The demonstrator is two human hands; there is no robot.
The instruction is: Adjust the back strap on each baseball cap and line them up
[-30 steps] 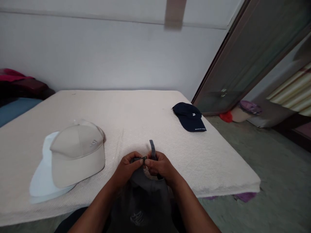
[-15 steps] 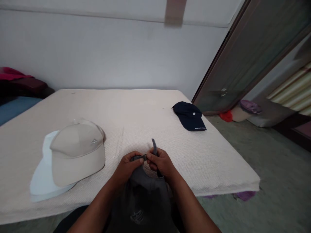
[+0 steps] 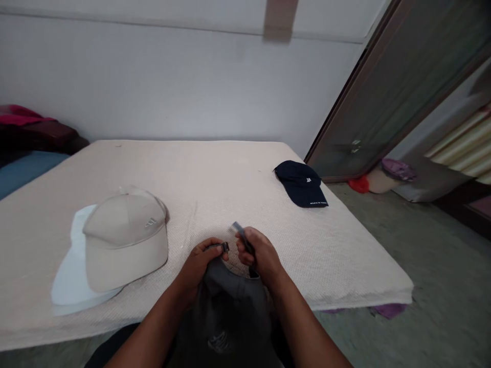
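Observation:
A dark grey cap (image 3: pixel 233 306) hangs low in front of me, its back opening turned up toward the bed. My left hand (image 3: pixel 203 260) pinches the strap end that carries a small metal buckle (image 3: pixel 225 247). In my right hand (image 3: pixel 259 253) is the loose strap (image 3: pixel 243 237) of the same cap, its blurred tip pointing up and left. A gap separates the strap from the buckle. To the left, a beige cap (image 3: pixel 126 230) rests partly over a pale blue piece (image 3: pixel 74 271) that looks like another cap's brim.
A navy cap (image 3: pixel 301 184) lies near the right edge of the bed (image 3: pixel 215 179), which has a cream textured cover. Behind stands a white wall (image 3: pixel 172 82), with a dark-framed sliding door (image 3: pixel 356 112) on the right. Green floor (image 3: pixel 433 266) shows beyond the bed.
My right hand has pulled slightly away from my left, and the strap has come apart from the buckle. The strap tip now leans left instead of standing up.

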